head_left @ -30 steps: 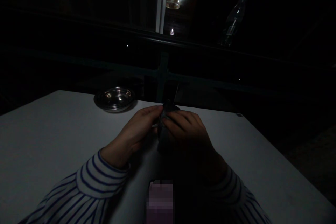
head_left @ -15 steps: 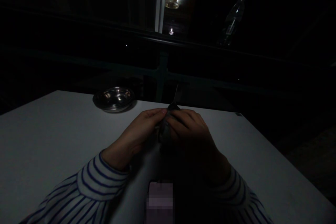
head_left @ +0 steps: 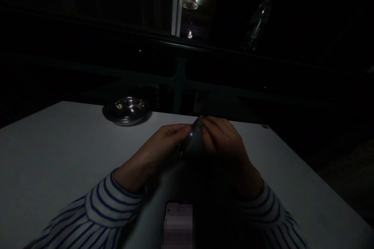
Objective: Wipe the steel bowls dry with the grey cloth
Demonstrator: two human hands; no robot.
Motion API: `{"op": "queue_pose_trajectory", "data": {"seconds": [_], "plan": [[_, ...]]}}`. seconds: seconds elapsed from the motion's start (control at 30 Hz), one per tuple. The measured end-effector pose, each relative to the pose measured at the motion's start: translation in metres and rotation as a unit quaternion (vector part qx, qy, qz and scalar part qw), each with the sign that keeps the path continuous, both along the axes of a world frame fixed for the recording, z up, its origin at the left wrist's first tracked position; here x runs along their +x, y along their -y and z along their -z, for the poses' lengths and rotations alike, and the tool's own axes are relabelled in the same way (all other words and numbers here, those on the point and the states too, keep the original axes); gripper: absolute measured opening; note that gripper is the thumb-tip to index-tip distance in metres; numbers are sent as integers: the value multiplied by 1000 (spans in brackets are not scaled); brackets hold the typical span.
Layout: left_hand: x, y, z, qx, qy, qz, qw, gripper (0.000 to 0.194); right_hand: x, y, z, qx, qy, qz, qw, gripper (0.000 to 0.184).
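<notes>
the dark item (head_left: 191, 140) sits pinched between the left (head_left: 166, 140) and right hand (head_left: 223, 138) fingertips.

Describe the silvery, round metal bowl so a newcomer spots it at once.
Find the white table, then its far edge, beyond the bare left hand. There sits a silvery, round metal bowl with layered rims. Unlike the dark, glossy item which that hand touches, it is wide, open and untouched.

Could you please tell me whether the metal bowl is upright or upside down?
Upright: the metal bowl sits on the white table, its shiny hollow facing up.
</notes>
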State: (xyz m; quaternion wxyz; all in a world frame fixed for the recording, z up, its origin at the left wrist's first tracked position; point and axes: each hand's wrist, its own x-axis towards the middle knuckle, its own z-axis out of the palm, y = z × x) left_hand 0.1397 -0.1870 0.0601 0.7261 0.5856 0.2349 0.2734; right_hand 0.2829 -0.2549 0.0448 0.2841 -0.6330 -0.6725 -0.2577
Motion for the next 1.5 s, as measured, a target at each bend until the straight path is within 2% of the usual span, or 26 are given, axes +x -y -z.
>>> {"op": "queue_pose_trajectory", "data": {"seconds": [0.1, 0.33, 0.43, 0.6, 0.73, 1.0, 1.17, 1.3, 1.5], "plan": [[-1, -2, 2, -1, 0, 0, 1000, 22, -6, 2, 0, -6, 19, -28, 999, 28], [-1, -7, 4, -13, 21, -48, 999, 23, -21, 5, 1, -30, 92, -102, 990, 30], [-1, -6, 2, 4, 14, -51, 999, 22, -16, 2, 1, -16, 77, -77, 994, 30], [-1, -3, 0, 19, 0, 6, 1000, 23, 0, -1, 2, 0, -2, -7, 1000, 31], [-2, -3, 0, 16, 1, 15, 1000, 22, 2, -1, 2, -14, -18, -8, 1000, 32], [-2, -8, 2, -41, 14, -85, 995, 20, -26, 2, 7, -23, 93, -113, 989, 34], [-3, -13, 6, -53, 25, -99, 993, 22, -29, 2, 10, -27, 119, -133, 984, 30], [-2, -10, 3, -30, 33, -90, 995, 18, -23, 1, 7, -19, 98, -110, 989, 29], [-2, -5, 0, -8, -9, -54, 998, 20, -5, -1, 2, -17, -8, -25, 1000, 31]]}}
